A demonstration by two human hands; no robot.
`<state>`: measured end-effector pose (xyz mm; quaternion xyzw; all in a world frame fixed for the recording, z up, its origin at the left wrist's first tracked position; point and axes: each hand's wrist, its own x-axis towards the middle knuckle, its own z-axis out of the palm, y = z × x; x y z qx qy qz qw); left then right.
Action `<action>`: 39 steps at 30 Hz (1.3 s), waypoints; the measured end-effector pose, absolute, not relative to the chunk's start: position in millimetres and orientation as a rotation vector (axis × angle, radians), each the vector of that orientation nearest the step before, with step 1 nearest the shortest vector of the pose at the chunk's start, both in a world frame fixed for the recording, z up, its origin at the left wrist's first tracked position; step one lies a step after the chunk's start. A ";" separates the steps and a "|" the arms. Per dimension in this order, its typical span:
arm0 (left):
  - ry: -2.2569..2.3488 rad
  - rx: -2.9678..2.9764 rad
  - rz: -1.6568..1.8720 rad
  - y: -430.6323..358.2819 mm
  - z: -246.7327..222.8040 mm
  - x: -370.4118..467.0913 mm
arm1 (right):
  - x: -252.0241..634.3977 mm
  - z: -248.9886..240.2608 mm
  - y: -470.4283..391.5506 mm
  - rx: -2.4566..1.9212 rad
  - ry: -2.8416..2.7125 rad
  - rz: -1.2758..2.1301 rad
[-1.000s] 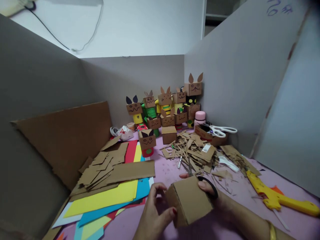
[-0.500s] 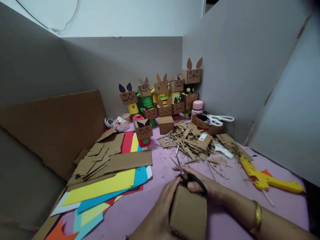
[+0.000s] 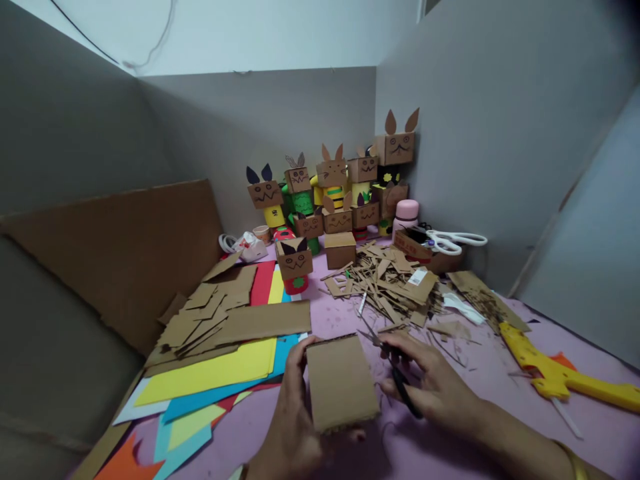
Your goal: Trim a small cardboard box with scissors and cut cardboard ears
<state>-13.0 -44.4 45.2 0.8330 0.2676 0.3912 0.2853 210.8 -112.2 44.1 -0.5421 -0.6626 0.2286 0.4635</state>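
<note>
My left hand (image 3: 295,413) grips a small cardboard box (image 3: 343,383) by its left side and from below, its flat brown face turned toward me. The box edges look rough and corrugated. Just right of the box, my right hand (image 3: 430,377) holds black-handled scissors (image 3: 400,383), fingers in the loops. The blades point up and to the left, slightly parted, near the box's upper right corner but apart from it. A pile of cardboard scraps (image 3: 385,280) lies beyond the scissors.
Cardboard animal figures (image 3: 295,263) stand at the back, beside a plain box (image 3: 341,251) and a pink bottle (image 3: 407,212). Cardboard sheets (image 3: 270,320) and coloured paper (image 3: 210,373) cover the left. White scissors (image 3: 453,241) rest on a carton. A yellow glue gun (image 3: 555,377) lies right.
The box has moved left and turned in my left hand. My right hand with the scissors has drawn away from it to the right. The view has shifted slightly.
</note>
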 end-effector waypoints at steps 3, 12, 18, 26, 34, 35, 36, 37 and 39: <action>0.771 2.193 1.028 -41.7 45.2 -13.1 | 215.5 44.1 -117.0 -1.317 -1.787 0.391; 0.717 2.473 1.497 -28.0 46.8 -12.1 | 223.6 45.6 -115.3 -1.332 -2.133 0.106; 0.707 2.541 1.606 -25.1 49.7 -12.2 | 226.1 43.5 -110.1 -1.373 -2.244 -0.026; 0.679 2.599 1.662 -28.2 49.7 -13.6 | 224.8 40.3 -109.6 -1.350 -2.264 -0.138; 0.714 2.615 1.702 -27.0 50.6 -12.7 | 224.3 35.1 -108.5 -1.274 -2.311 -0.146; 0.722 2.613 1.705 -27.0 50.5 -12.6 | 225.1 34.6 -108.3 -1.270 -2.296 -0.146; 0.726 2.608 1.710 -27.2 50.2 -12.6 | 226.3 34.3 -108.1 -1.266 -2.280 -0.151; 0.729 2.599 1.702 -27.7 50.0 -12.7 | 227.6 34.0 -107.8 -1.260 -2.266 -0.160; 0.739 2.552 1.638 -29.7 49.8 -12.7 | 230.6 33.7 -107.2 -1.246 -2.245 -0.180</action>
